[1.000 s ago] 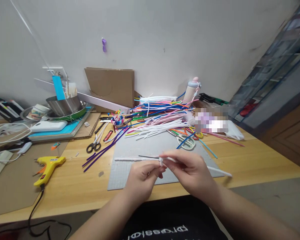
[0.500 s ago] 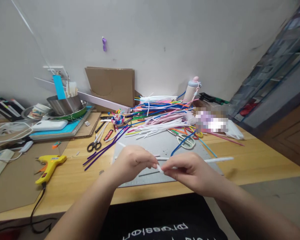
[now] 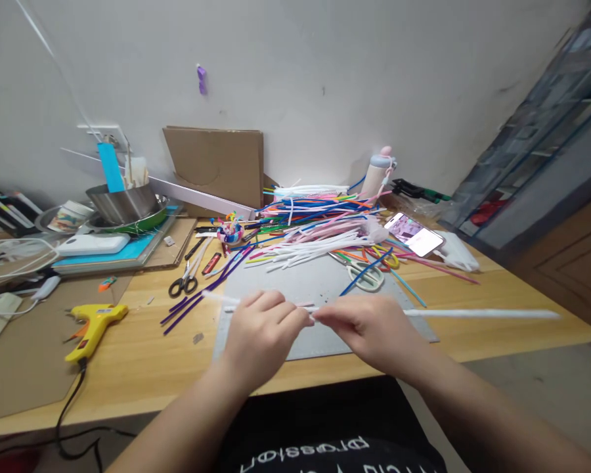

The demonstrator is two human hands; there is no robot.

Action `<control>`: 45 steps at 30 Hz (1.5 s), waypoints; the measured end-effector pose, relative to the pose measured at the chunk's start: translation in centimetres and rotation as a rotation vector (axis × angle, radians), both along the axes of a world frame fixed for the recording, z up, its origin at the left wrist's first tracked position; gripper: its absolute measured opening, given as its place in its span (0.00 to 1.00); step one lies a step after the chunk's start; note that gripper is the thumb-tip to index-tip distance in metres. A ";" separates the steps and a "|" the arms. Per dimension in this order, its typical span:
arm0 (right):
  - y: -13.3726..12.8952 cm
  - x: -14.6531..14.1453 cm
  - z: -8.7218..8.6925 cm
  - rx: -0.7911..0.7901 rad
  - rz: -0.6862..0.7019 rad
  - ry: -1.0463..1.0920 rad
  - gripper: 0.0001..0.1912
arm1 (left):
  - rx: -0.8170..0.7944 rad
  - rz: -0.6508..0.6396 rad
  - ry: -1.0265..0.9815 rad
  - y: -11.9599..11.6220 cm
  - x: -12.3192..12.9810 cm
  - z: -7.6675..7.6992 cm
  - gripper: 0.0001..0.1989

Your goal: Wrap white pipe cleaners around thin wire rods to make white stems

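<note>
A white pipe cleaner [image 3: 482, 314] runs sideways through both hands, above the grey mat [image 3: 320, 343]. My left hand [image 3: 270, 332] is closed on it, fingers curled over, with a blurred white end sticking out to the left. My right hand [image 3: 367, 328] pinches it with thumb and fingers just right of the left fingertips, and a long straight length sticks out to the right. The fingertips of both hands nearly touch, hiding the part between them.
Colourful pipe cleaners [image 3: 320, 213] lie piled behind the mat, near green-handled scissors [image 3: 367, 276] and a phone [image 3: 414, 235]. Black-handled scissors [image 3: 183, 285], purple pipe cleaners [image 3: 197, 303] and a yellow glue gun [image 3: 94, 328] lie left. A bottle [image 3: 374, 176] stands behind.
The white length beyond my right hand now reaches much farther right. My left hand has turned knuckles-up, and the short white piece seen angled between the fingertips is now mostly hidden.
</note>
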State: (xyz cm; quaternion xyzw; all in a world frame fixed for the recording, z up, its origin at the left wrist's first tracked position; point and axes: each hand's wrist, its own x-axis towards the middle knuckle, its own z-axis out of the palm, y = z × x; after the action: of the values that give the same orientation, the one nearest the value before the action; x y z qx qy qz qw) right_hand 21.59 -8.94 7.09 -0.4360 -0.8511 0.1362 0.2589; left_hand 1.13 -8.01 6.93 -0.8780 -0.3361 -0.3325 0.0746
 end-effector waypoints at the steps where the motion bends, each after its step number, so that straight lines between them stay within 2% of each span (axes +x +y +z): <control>1: 0.0 0.0 0.2 -0.061 0.052 0.021 0.10 | -0.047 -0.066 0.002 0.7 -0.4 0.3 0.07; 3: 0.0 0.0 0.5 -0.210 0.140 0.127 0.08 | -0.224 -0.200 -0.089 1.8 -0.9 0.2 0.07; 5: -0.1 -0.2 0.6 -0.341 0.177 0.283 0.07 | -0.459 -0.275 -0.261 2.3 -0.7 -0.8 0.08; 7: -0.1 -0.4 0.4 -0.385 0.134 0.429 0.07 | -0.650 -0.275 -0.436 1.9 0.2 -2.3 0.11; 8: -0.1 -0.5 0.2 -0.361 0.085 0.479 0.08 | -0.674 -0.229 -0.498 1.4 0.8 -3.0 0.12; 10: -0.1 -0.7 -0.3 -0.223 -0.038 0.500 0.08 | -0.583 -0.141 -0.479 0.1 1.9 -4.1 0.12; 12: 0.1 -0.6 -0.7 -0.052 -0.137 0.383 0.09 | -0.385 -0.051 -0.354 -1.1 2.6 -4.3 0.11; 14: 0.3 -0.4 -0.8 0.058 -0.174 0.175 0.12 | -0.204 0.013 -0.219 -1.6 2.4 -3.4 0.12; 16: 0.4 0.0 -0.4 0.044 -0.115 0.012 0.13 | -0.102 0.018 -0.142 -1.1 1.5 -1.9 0.10; 19: 0.3 0.5 0.6 -0.119 0.097 0.020 0.10 | -0.148 -0.098 -0.137 0.6 -0.2 -0.2 0.06; 21: 0.3 0.5 1.1 -0.234 0.182 0.148 0.08 | -0.270 -0.154 -0.181 1.5 -0.8 -0.1 0.07; 24: 0.1 0.1 1.1 -0.283 0.120 0.379 0.07 | -0.418 -0.131 -0.278 1.5 -0.1 -1.5 0.10; 26: 0.1 -0.1 0.6 -0.200 0.009 0.450 0.08 | -0.389 -0.144 -0.279 0.6 0.9 -2.6 0.11; 28: 0.1 -0.2 0.1 -0.072 -0.084 0.375 0.11 | -0.293 -0.139 -0.222 -0.4 1.5 -2.9 0.10; 30: 0.0 -0.1 -0.1 0.041 -0.125 0.217 0.13 | -0.192 -0.092 -0.138 -1.0 1.4 -2.2 0.10; 32: -0.1 0.2 0.2 0.070 -0.088 0.087 0.14 | -0.115 -0.064 -0.067 -0.8 0.5 -1.0 0.10; 34: -0.3 0.5 1.0 -0.007 0.025 0.056 0.13 | -0.104 -0.094 -0.033 -0.1 -0.6 0.1 0.09; 36: -0.4 0.6 1.7 -0.150 0.156 0.118 0.11 | -0.146 -0.169 -0.037 0.8 -1.3 0.5 0.10; 38: -0.5 0.5 2.1 -0.269 0.212 0.240 0.09 | -0.184 -0.224 -0.073 1.3 -1.2 0.1 0.10; 40: -0.5 0.2 1.9 -0.293 0.171 0.366 0.09 | -0.199 -0.235 -0.121 1.1 -0.5 -1.0 0.10; 42: -0.4 0.0 1.3 -0.217 0.076 0.427 0.09 | -0.204 -0.234 -0.164 0.3 0.4 -2.0 0.10; 45: -0.4 0.0 0.5 -0.028 -0.051 0.320 0.12 | -0.164 -0.160 -0.130 -1.0 0.9 -2.1 0.10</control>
State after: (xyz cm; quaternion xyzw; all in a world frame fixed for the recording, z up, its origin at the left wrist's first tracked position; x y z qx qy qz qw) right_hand 21.57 -9.31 7.61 -0.4337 -0.7857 0.2090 0.3885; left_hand 2.06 -8.96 4.83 -0.8818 -0.2951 -0.3651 -0.0460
